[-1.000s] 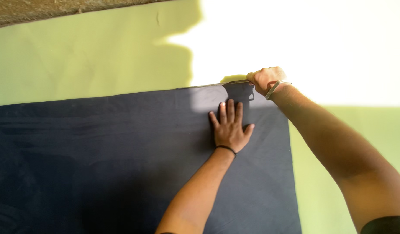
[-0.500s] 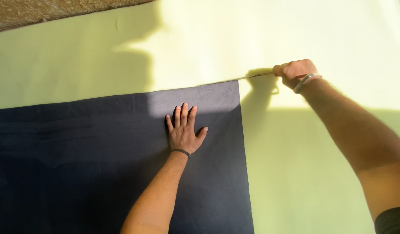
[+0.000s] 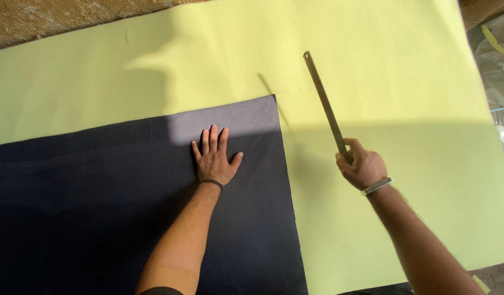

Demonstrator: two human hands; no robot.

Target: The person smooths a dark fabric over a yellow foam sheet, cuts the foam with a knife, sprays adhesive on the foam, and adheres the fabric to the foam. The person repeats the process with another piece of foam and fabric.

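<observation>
My left hand (image 3: 215, 157) lies flat, fingers spread, on a dark navy sheet (image 3: 99, 207) near its upper right corner. The navy sheet rests on a larger pale yellow-green foam sheet (image 3: 383, 109). My right hand (image 3: 362, 166) grips the lower end of a long thin metal blade or ruler (image 3: 324, 104), which points up and to the left, raised over the yellow sheet just right of the navy sheet's edge. A metal bangle sits on my right wrist and a dark band on my left.
A rough brown floor (image 3: 55, 19) shows along the top left. At the far right edge lies crumpled clear plastic (image 3: 500, 65) with a yellow strip. Sunlight falls across the upper yellow sheet; my shadow covers the lower part.
My right hand left the navy sheet's top right corner and moved down and right, now holding the metal strip in plain view. My left hand stayed flat on the navy sheet.
</observation>
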